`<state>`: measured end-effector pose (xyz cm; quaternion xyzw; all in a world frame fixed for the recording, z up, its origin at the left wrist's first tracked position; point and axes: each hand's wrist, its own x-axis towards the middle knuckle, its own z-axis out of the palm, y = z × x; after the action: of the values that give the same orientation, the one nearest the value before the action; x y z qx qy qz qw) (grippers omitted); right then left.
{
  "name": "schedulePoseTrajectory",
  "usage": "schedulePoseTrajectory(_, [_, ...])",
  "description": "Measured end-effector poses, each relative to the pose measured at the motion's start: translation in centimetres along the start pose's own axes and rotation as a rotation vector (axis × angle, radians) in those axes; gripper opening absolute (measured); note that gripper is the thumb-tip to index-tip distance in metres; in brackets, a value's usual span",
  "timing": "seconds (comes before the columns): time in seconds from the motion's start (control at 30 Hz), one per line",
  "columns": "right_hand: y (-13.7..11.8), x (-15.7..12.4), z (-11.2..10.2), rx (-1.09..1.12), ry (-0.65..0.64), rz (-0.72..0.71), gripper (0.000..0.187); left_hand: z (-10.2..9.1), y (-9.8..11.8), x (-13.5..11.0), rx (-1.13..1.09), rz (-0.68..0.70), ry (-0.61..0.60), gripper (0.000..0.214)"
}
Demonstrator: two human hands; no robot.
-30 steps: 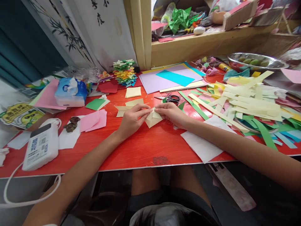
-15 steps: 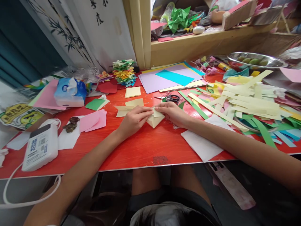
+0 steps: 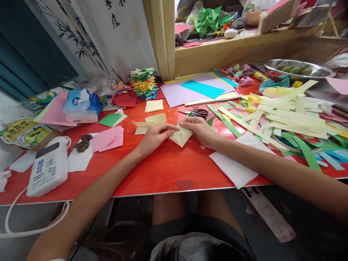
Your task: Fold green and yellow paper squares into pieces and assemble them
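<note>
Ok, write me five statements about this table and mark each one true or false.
1. The left hand and right hand both hold the yellow paper on the red table. True.
2. The scissors are in the right hand. False: they lie on the table just beyond it.
3. A cyan sheet lies on a purple sheet. True.
4. The tissue pack sits to the right of the hands. False: it is to their left.
5. The steel bowl is empty. False: it holds round green things.
</note>
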<state>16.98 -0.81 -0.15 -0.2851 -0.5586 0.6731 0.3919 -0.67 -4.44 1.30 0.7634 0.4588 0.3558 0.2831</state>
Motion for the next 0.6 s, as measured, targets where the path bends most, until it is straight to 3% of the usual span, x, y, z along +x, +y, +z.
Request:
schedulePoseTrajectory(0.13, [-0.03,0.04,0.03,-0.057,-0.012,-0.009,0.015,0.14,-0.34,-0.05,-0.067,-0.012,-0.005,0.02])
schedulePoseTrajectory(0.37, [-0.13,-0.01,0.08,-0.108,-0.051,-0.022,0.022,0.24,-0.41,0.08,-0.145,-0.011,0.12,0.022])
schedulePoseTrajectory(0.6, [-0.25,0.02,-0.08,-0.454,-0.105,-0.096,0.026,0.4,-0.7,0.2,-0.196,-0.123,0.075,0.021])
